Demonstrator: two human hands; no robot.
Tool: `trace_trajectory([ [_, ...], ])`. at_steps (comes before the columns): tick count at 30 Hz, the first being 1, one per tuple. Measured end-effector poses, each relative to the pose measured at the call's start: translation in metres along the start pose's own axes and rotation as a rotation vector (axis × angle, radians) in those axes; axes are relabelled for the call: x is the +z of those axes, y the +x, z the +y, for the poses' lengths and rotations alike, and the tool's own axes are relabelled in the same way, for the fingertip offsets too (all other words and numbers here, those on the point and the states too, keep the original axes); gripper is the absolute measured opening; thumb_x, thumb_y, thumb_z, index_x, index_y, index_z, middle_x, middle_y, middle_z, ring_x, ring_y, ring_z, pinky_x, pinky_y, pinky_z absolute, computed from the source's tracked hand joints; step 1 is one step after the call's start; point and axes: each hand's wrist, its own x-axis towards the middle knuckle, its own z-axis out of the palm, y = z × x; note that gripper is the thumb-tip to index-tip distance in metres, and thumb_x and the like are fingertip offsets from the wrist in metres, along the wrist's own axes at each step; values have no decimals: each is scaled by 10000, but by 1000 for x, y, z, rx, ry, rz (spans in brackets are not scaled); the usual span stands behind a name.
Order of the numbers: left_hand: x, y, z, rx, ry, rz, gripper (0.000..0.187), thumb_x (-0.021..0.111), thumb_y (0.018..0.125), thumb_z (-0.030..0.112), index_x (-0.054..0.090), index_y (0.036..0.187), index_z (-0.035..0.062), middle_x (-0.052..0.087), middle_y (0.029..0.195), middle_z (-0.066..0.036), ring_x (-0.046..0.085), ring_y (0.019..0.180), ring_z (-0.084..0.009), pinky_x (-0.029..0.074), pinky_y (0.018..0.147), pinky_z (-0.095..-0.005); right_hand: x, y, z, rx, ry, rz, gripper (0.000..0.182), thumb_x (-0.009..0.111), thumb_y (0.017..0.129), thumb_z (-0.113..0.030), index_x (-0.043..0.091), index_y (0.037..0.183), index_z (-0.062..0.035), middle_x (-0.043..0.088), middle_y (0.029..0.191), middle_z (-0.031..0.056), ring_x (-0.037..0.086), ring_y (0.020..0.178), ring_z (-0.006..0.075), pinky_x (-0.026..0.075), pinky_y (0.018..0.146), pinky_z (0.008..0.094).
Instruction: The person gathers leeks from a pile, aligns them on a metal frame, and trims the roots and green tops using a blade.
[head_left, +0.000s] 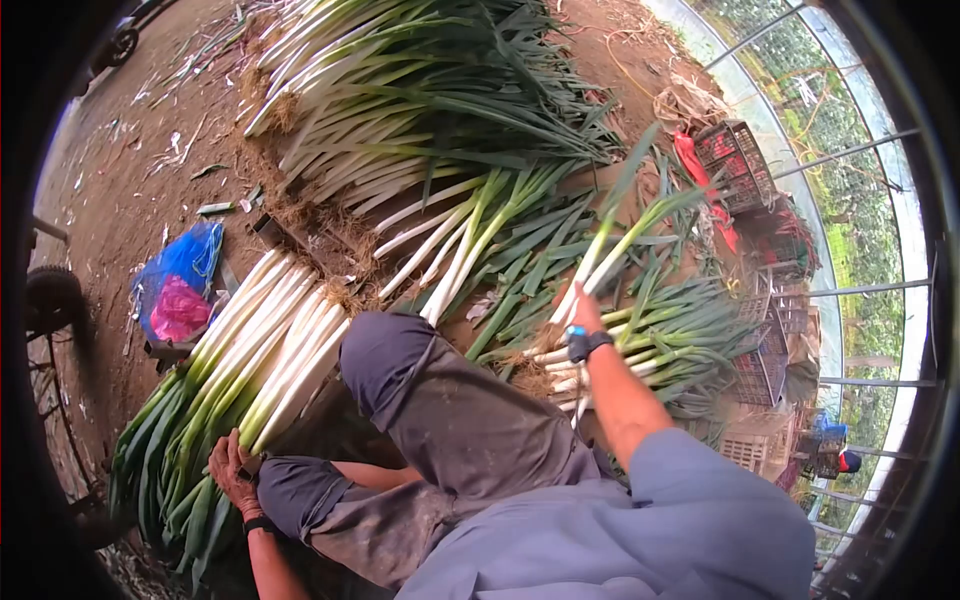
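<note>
My right hand [587,314], with a watch on the wrist, is closed around a couple of leeks [618,248] whose green leaves point up and away. Below it lies a smaller heap of leeks [670,335] with roots toward me. My left hand [235,470] is at the left pile of leeks [265,345], its fingers closed around the light green part of the nearest stalk. That pile lies with white ends up and dark leaves down. Its palm side is hidden.
A large heap of leeks [430,100] covers the ground ahead. A blue net bag [180,265] with a pink bag [180,308] lies at left. Plastic crates [735,165] line the right wall. A wheel [55,300] stands at far left; my knees are between the piles.
</note>
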Motion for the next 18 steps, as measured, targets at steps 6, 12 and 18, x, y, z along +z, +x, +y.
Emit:
trace_trajectory([
  [6,0,-6,-4,20,27,4,378,465,1064,382,645,1348,208,619,1262,-98,558,1161,-327,402,1037,-470,-43,25,162,193,-549,253,420,605,1016,-267,577,1244,84,721,1056,173,704,878,303,567,762,418],
  [12,-4,-11,-5,-10,73,-41,406,454,1065,394,637,1361,185,620,1266,-97,561,1170,-332,403,1038,-468,71,-12,117,-410,-946,68,486,715,907,-251,586,1278,35,735,1016,172,710,917,279,549,826,377],
  [18,-10,-5,-3,59,-21,-31,374,495,1042,331,674,1319,155,656,1191,-126,586,1149,-331,417,1014,-463,195,36,159,-188,-716,9,654,785,860,-321,531,1266,124,727,997,242,681,1052,319,512,925,403],
])
